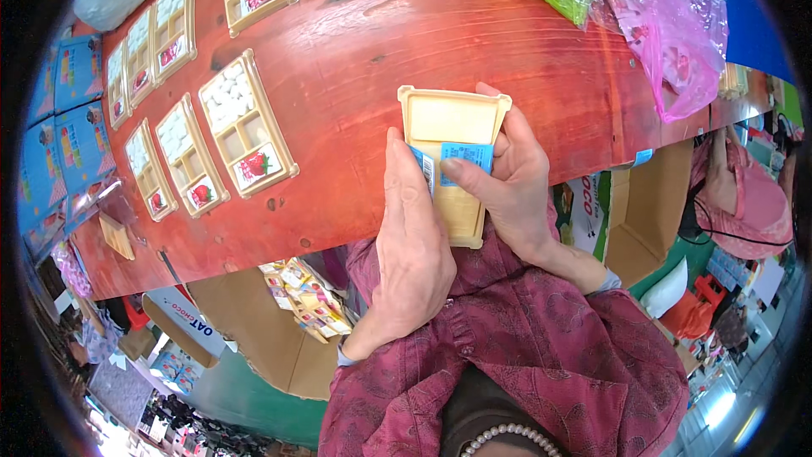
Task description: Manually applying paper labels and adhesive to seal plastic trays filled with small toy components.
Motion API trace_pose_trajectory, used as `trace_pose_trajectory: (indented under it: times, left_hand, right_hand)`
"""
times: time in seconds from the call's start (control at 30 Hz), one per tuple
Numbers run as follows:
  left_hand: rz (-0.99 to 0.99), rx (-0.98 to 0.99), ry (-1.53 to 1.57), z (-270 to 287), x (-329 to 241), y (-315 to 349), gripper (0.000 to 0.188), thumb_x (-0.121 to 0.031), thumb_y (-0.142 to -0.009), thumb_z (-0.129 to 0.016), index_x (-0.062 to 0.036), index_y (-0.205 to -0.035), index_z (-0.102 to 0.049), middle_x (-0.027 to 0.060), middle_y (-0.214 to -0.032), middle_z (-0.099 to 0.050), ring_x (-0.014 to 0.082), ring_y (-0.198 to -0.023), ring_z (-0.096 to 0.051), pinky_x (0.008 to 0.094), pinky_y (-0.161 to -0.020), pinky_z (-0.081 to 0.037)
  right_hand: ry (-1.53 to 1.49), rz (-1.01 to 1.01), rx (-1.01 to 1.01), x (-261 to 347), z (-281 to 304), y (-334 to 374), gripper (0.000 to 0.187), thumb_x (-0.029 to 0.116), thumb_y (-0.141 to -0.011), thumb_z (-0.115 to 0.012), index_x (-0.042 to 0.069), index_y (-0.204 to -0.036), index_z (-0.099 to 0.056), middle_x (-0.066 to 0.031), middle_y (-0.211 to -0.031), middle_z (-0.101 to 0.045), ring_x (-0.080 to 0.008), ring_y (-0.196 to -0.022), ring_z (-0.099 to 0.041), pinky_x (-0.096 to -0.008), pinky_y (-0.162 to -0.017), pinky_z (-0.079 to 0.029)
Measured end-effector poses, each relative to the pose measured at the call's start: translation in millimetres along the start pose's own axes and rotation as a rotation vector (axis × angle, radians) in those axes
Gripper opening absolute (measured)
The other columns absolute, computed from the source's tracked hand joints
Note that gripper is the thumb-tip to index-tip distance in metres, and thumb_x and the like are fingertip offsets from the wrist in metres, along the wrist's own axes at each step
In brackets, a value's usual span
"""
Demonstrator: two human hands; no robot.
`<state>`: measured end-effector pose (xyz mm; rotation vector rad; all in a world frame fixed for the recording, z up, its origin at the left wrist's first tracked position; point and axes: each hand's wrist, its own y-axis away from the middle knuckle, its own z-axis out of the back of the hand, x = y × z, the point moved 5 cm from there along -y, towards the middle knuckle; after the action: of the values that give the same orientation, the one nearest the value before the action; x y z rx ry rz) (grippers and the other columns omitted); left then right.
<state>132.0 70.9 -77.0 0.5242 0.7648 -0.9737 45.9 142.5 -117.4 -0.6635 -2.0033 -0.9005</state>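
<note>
A cream plastic tray [451, 117] stands tilted up between my hands above the table's near edge. On it is a blue printed label [468, 157], with a barcode part folded toward my left palm. My right hand [517, 184] grips the tray's right side, its thumb pressing on the label and its fingers behind. My left hand [411, 241] lies along the tray's left side, fingers straight and together, pressing against it; its thumb is hidden. To the left, a similar compartment tray [248, 131] lies on the table, holding white pieces and a strawberry-picture card.
Several more filled trays [188, 149] lie across the left of the red table [364, 59]. Blue boxes [82, 145] are stacked at the far left. A pink plastic bag [677, 25] rests at the back right. Open cartons [254, 334] stand below the table's edge, one containing small packets [306, 294].
</note>
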Motion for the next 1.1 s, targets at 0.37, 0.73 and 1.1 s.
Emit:
trace_pose_trajectory:
  times: [0.37, 0.73, 1.1]
  left_hand:
    - [-0.101, 0.077, -0.307, -13.6, -4.4, -4.2, 0.057, -0.001, -0.085, -0.042, 0.0124, -0.134, -0.017, 0.0368, -0.138, -0.016, 0.0504, -0.128, -0.02, 0.0527, -0.104, -0.022]
    - [-0.073, 0.052, -0.274, -14.3, -1.8, -6.8, 0.056, 0.0, -0.082, -0.046, 0.0169, -0.13, -0.021, 0.0378, -0.135, -0.019, 0.049, -0.118, -0.035, 0.0481, -0.098, -0.034]
    - [-0.197, -0.164, 0.022, 23.3, 14.2, -21.1, 0.034, 0.007, -0.071, -0.06, 0.0028, -0.104, -0.06, 0.0156, -0.103, -0.058, 0.0323, -0.095, -0.053, 0.0384, -0.081, -0.043]
  right_hand:
    - [0.118, 0.114, -0.008, 5.7, 1.1, 10.2, 0.064, 0.004, -0.087, -0.055, -0.005, -0.136, -0.015, -0.0159, -0.126, -0.042, -0.0184, -0.116, -0.044, -0.0314, -0.098, -0.035]
    - [0.158, 0.125, 0.056, 1.0, 1.4, 8.1, 0.061, 0.018, -0.093, -0.047, -0.006, -0.136, -0.011, -0.0157, -0.127, -0.039, -0.0183, -0.117, -0.04, -0.0311, -0.1, -0.031]
    - [0.021, 0.044, 0.084, 3.1, 1.1, 1.8, 0.056, 0.011, -0.092, -0.049, -0.005, -0.135, -0.016, -0.0123, -0.124, -0.043, -0.0146, -0.115, -0.041, -0.0284, -0.098, -0.033]
